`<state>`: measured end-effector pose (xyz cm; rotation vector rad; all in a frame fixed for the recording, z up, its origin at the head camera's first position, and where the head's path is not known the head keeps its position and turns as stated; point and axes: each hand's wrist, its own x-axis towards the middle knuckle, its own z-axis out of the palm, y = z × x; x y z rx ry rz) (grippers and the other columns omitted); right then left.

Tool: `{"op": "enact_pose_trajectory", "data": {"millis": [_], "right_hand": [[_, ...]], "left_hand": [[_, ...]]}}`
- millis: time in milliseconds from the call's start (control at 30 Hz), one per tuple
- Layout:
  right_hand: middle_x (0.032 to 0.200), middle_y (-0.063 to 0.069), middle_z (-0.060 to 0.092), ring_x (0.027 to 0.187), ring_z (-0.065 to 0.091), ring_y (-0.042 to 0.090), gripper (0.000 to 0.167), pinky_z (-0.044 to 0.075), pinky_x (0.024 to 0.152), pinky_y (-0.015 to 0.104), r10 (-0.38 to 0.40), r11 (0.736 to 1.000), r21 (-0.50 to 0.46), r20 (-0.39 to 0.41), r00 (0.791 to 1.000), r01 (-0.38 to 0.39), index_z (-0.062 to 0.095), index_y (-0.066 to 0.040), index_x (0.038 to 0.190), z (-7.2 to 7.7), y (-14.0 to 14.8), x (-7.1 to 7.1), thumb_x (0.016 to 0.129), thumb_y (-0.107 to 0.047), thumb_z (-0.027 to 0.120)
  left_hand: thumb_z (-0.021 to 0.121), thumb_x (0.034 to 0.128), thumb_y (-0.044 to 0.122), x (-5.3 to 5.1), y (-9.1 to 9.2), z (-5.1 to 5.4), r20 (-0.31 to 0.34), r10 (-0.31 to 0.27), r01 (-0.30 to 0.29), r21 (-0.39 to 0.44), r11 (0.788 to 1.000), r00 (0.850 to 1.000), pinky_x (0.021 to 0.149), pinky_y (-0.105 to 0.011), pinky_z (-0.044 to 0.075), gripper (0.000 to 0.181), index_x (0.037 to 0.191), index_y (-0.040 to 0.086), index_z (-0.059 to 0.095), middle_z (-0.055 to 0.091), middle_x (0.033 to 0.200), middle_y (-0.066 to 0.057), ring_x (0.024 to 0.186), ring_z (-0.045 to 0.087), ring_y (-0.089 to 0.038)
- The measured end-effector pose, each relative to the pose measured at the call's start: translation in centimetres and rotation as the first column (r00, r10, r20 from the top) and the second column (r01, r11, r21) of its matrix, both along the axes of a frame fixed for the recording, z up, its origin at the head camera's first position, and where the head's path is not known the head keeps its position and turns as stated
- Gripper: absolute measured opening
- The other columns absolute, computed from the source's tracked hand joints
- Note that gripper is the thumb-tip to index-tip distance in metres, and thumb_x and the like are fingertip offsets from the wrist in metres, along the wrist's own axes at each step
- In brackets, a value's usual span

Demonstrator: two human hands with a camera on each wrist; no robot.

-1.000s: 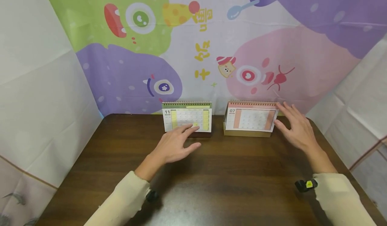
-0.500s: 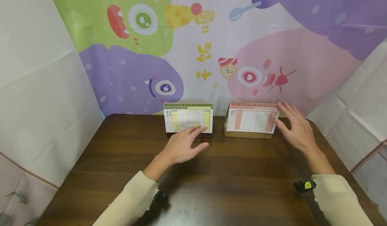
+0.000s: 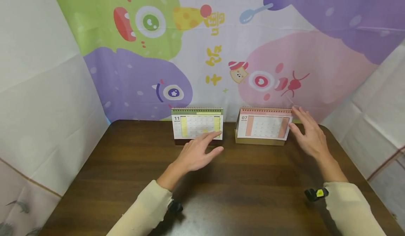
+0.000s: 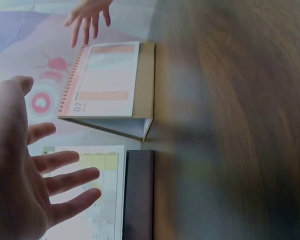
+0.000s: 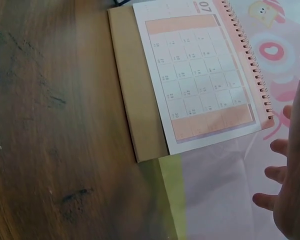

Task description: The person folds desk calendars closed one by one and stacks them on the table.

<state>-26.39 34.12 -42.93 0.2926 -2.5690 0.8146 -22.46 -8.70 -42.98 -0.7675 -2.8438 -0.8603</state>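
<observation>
Two desk calendars stand side by side at the back of the table. The green-topped calendar (image 3: 193, 123), marked 11, is on the left; the pink-topped calendar (image 3: 265, 125), marked 07, is on the right with a tan base. My left hand (image 3: 197, 153) hovers in front of the green calendar's lower right, fingers spread and nothing held. In the left wrist view its fingers (image 4: 65, 182) look apart from the page. My right hand (image 3: 310, 134) is beside the pink calendar's right edge, fingers extended; whether the fingertips touch that edge cannot be told.
Behind the calendars hangs a printed cloth (image 3: 209, 99) with cartoon monsters. White sheets (image 3: 53, 88) flank the dark wooden table (image 3: 234, 194) on both sides. A black wrist device (image 3: 316, 194) sits at the right sleeve (image 3: 348, 201).
My left hand has slid rightward across the front of the green calendar. The right hand has stayed almost in place, and both calendars stand as before. The head view has shifted slightly.
</observation>
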Motion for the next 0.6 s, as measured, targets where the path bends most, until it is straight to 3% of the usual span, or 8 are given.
{"op": "enact_pose_trajectory", "data": {"millis": [333,600], "right_hand": [[0.180,0.026,0.040,0.164,0.036,0.063,0.062,0.028,0.125,0.088,0.000,0.998,-0.066,-0.018,1.000,-0.001,0.046,-0.020,0.174,-0.5,-0.5,-0.1,0.116,-0.040,0.056],[0.182,0.024,0.037,0.166,0.033,0.063,0.061,0.025,0.126,0.089,-0.006,0.992,-0.124,-0.004,1.000,0.005,0.044,-0.020,0.175,-0.6,-0.8,-0.2,0.117,-0.040,0.052]], "left_hand": [[0.056,0.1143,0.055,-0.3,1.1,-0.4,0.027,-0.002,0.001,0.064,0.998,1.000,0.118,-0.066,0.055,0.060,0.169,0.033,0.052,0.059,0.172,-0.006,0.150,0.065,-0.039],[0.056,0.1160,0.052,-0.4,1.7,-0.3,0.068,-0.018,0.010,0.123,0.992,0.997,0.114,-0.065,0.056,0.059,0.171,0.031,0.051,0.057,0.173,-0.006,0.138,0.073,-0.033]]}}
